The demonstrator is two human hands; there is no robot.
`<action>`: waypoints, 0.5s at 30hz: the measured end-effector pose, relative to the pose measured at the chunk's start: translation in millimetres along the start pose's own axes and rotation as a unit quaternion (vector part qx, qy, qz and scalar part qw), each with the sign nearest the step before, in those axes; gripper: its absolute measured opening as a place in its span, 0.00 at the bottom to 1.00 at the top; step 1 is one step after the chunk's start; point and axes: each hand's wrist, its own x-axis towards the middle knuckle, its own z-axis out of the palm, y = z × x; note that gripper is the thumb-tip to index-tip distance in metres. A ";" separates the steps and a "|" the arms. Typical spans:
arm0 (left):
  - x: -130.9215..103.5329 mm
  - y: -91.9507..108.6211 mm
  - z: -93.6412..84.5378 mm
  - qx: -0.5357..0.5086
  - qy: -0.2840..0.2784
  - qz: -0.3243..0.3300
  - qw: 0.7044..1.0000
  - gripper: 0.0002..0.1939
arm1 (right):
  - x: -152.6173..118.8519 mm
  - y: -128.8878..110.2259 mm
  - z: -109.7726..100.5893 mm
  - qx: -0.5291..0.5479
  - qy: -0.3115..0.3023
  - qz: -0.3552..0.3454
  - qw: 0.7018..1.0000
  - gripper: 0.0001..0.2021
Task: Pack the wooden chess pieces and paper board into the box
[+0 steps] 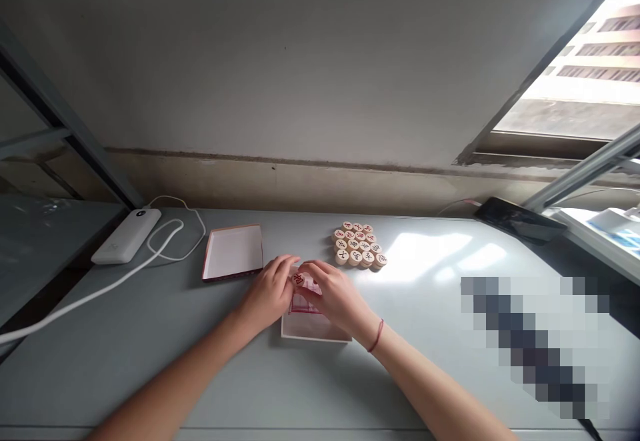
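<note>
My right hand (334, 292) is above an open shallow box (316, 329), thumb and fingers closed around a round wooden Chinese chess piece (298, 279) with a red character. Close against that piece, my left hand (270, 292) bends its fingers over the box's upper left side. Whether it grips the piece or the box edge is hidden. A pink-red printed sheet or board (303, 303) shows inside the box under my right hand. Behind and to the right, several more Chinese chess pieces (354, 244) stand grouped in short stacks, their red and dark characters facing up.
The box lid (233, 252) lies inside-up left of my hands. A white power bank (126, 236) with a white cable (113, 285) lies farther left. At the right are a dark device (520, 219) and a pixelated dark, long shape (530, 341). A wall (290, 94) closes off the back.
</note>
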 end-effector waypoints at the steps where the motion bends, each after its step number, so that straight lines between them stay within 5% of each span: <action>1: 0.0 -0.4 0.3 -0.002 -0.002 -0.003 1.000 0.25 | 0.2 0.4 0.9 -0.019 -0.007 0.003 1.000 0.08; 10: -0.6 -1.1 4.5 -0.009 -0.026 0.003 1.000 0.25 | 1.6 1.0 8.6 -0.061 -0.049 0.038 0.996 0.10; 15: 3.3 1.9 6.5 0.003 -0.029 -0.008 1.000 0.19 | 13.3 25.2 -23.7 -0.014 0.003 0.083 0.996 0.07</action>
